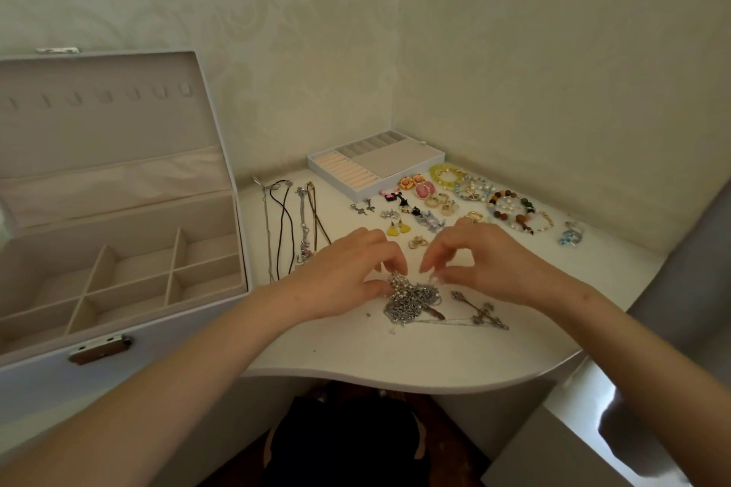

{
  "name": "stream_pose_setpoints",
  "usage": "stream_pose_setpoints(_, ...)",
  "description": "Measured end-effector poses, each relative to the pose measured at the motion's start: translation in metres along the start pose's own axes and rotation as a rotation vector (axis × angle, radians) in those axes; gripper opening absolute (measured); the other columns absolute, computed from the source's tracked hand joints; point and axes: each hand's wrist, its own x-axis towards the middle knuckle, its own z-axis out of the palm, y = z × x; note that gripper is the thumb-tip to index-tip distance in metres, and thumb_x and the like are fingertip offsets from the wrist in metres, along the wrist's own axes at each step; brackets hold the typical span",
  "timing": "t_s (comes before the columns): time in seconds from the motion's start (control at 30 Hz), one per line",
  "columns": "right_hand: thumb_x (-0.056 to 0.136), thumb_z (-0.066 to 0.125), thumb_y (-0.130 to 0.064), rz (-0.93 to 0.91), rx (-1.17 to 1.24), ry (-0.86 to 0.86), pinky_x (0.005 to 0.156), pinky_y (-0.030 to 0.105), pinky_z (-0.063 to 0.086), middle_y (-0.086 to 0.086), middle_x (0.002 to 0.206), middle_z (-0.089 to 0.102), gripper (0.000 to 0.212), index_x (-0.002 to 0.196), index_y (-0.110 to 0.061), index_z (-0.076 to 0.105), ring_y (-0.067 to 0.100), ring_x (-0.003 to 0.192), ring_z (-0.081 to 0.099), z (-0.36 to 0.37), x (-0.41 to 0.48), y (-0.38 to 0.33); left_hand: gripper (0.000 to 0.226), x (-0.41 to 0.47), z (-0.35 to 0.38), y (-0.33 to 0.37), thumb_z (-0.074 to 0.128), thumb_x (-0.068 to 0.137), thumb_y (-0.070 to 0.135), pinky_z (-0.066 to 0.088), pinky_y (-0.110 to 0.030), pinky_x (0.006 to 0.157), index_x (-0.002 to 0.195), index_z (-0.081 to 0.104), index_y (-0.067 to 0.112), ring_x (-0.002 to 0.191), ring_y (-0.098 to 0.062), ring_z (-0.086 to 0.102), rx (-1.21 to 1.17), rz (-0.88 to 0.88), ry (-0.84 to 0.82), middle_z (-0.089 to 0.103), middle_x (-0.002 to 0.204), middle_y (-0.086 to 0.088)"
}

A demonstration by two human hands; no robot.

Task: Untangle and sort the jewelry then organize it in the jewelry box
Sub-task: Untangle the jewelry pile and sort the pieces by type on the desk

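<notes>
Left hand (348, 269) and right hand (482, 261) each pinch the chain tangle (411, 302), so it's untangling time, next up probably teasing one strand loose.

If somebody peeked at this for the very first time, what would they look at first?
Probably the two hands in the middle: the left hand and the right hand both pinch at a tangle of silver chains on the white table. Next comes the big jewelry box on the left with its lid up, then the colourful bracelets laid out at the back right.
</notes>
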Motion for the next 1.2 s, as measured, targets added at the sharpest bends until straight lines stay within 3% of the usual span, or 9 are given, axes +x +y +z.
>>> stream_pose_setpoints(0.17, 0.073, 0.078, -0.037, 0.061, -0.114, -0.109, 0.076, 0.028, 0.041, -0.015, 0.078, 0.059, 0.016, 0.076, -0.04, 0.063, 0.001, 0.082, 0.049, 0.007, -0.013, -0.004, 0.013, 0.003, 0.004, 0.002, 0.064, 0.087, 0.026, 0.037, -0.026, 0.086, 0.099, 0.06, 0.026, 0.098, -0.007, 0.043, 0.01, 0.011, -0.005, 0.049, 0.1, 0.01)
stream_pose_setpoints(0.37, 0.075, 0.079, -0.021, 0.103, -0.036, -0.088, 0.077, 0.031, 0.047, -0.013, 0.079, 0.062, 0.017, 0.078, -0.035, 0.068, 0.003, 0.08, 0.054, -0.011, -0.021, 0.002, 0.011, -0.005, -0.004, -0.001, 0.064, 0.087, 0.026, 0.038, -0.025, 0.086, 0.094, 0.057, 0.029, 0.095, -0.004, 0.043, 0.002, 0.015, -0.09, 0.05, 0.098, 0.014)
stream_pose_setpoints(0.47, 0.073, 0.08, -0.024, 0.185, -0.027, -0.153, 0.078, 0.034, 0.048, -0.01, 0.08, 0.063, 0.017, 0.08, -0.035, 0.069, 0.005, 0.078, 0.055, -0.029, -0.029, 0.007, 0.01, -0.007, -0.005, 0.0, 0.062, 0.089, 0.026, 0.037, -0.023, 0.086, 0.094, 0.055, 0.031, 0.095, -0.002, 0.043, 0.018, 0.018, -0.095, 0.05, 0.097, 0.016)
stream_pose_setpoints(0.63, 0.067, 0.082, -0.039, 0.292, -0.088, -0.283, 0.08, 0.034, 0.046, -0.01, 0.089, 0.059, 0.036, 0.096, -0.04, 0.061, 0.009, 0.084, 0.054, -0.027, -0.039, 0.011, 0.011, 0.0, -0.003, 0.013, 0.059, 0.091, 0.028, 0.035, -0.021, 0.083, 0.101, 0.056, 0.029, 0.093, 0.0, 0.041, 0.011, 0.1, 0.002, 0.047, 0.097, 0.018)
stream_pose_setpoints(0.77, 0.07, 0.082, -0.034, 0.268, -0.06, -0.258, 0.078, 0.036, 0.047, -0.008, 0.086, 0.058, 0.03, 0.091, -0.04, 0.061, 0.01, 0.081, 0.053, -0.023, -0.041, 0.012, 0.026, 0.009, -0.001, 0.021, 0.064, 0.085, 0.039, 0.033, -0.021, 0.086, 0.109, 0.058, 0.031, 0.096, -0.003, 0.038, 0.101, 0.154, -0.14, 0.049, 0.103, 0.016)
stream_pose_setpoints(0.87, 0.072, 0.08, -0.03, 0.282, -0.072, -0.262, 0.08, 0.039, 0.047, -0.008, 0.083, 0.059, 0.021, 0.083, -0.036, 0.063, 0.01, 0.08, 0.054, -0.025, -0.041, 0.014, 0.021, 0.009, 0.0, 0.016, 0.066, 0.085, 0.033, 0.039, -0.025, 0.086, 0.104, 0.056, 0.031, 0.095, -0.003, 0.044, 0.065, 0.076, -0.191, 0.049, 0.1, 0.014)
stream_pose_setpoints(1.0, 0.075, 0.078, -0.03, 0.254, -0.133, -0.212, 0.077, 0.032, 0.047, -0.01, 0.084, 0.057, 0.017, 0.083, -0.035, 0.064, 0.007, 0.079, 0.052, -0.019, -0.034, 0.006, 0.015, 0.007, 0.001, 0.013, 0.064, 0.087, 0.024, 0.043, -0.02, 0.078, 0.091, 0.051, 0.029, 0.083, -0.002, 0.051, -0.004, 0.033, -0.16, 0.05, 0.09, 0.016)
stream_pose_setpoints(1.2, 0.079, 0.073, -0.034, 0.116, -0.079, -0.051, 0.066, 0.027, 0.042, -0.009, 0.077, 0.055, 0.009, 0.082, -0.03, 0.065, 0.005, 0.069, 0.049, 0.022, -0.016, -0.02, 0.013, 0.005, 0.003, 0.013, 0.061, 0.087, 0.015, 0.043, -0.011, 0.065, 0.093, 0.053, 0.023, 0.07, 0.002, 0.052, -0.103, -0.03, -0.084, 0.054, 0.081, 0.016)
